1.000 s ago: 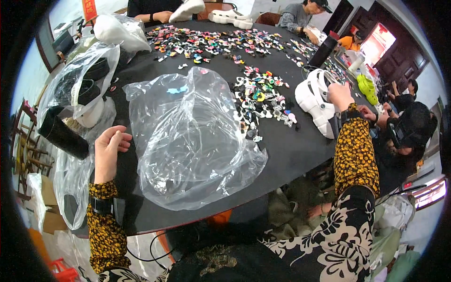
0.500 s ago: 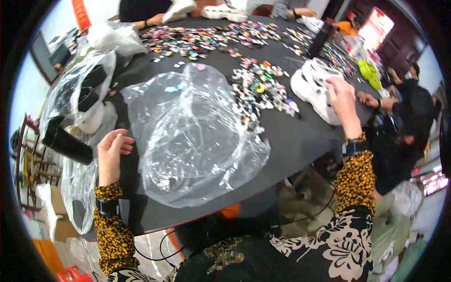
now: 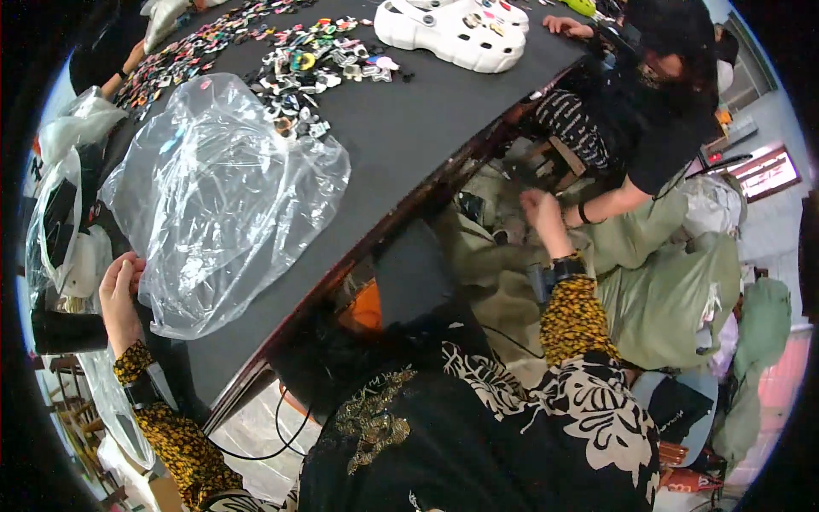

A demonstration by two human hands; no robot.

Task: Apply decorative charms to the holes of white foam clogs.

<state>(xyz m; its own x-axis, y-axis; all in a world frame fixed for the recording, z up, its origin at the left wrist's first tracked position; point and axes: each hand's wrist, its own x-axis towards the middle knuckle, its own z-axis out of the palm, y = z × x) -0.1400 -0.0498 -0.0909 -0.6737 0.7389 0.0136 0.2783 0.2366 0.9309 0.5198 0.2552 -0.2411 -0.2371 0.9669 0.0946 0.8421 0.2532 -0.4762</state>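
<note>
My left hand (image 3: 119,299) rests on the black table (image 3: 426,128) at its near left edge, fingers pinched on the rim of a large crumpled clear plastic bag (image 3: 222,196) lying flat there. My right hand (image 3: 540,215) is down below the table's edge on the right, fingers curled, over a heap of olive-green bags (image 3: 665,299). Whether it holds anything is hidden. A watch-like band sits on each wrist.
A pair of white clogs (image 3: 452,30) lies at the table's far edge, beside a pile of small colourful charms (image 3: 307,60). A person in black (image 3: 657,102) bends down on the right, one forearm close to my right hand. More plastic bags (image 3: 68,222) hang at left.
My right hand has left the white clogs on the table and dropped below the table's edge. My view has swung right and down. My left hand has stayed on the bag.
</note>
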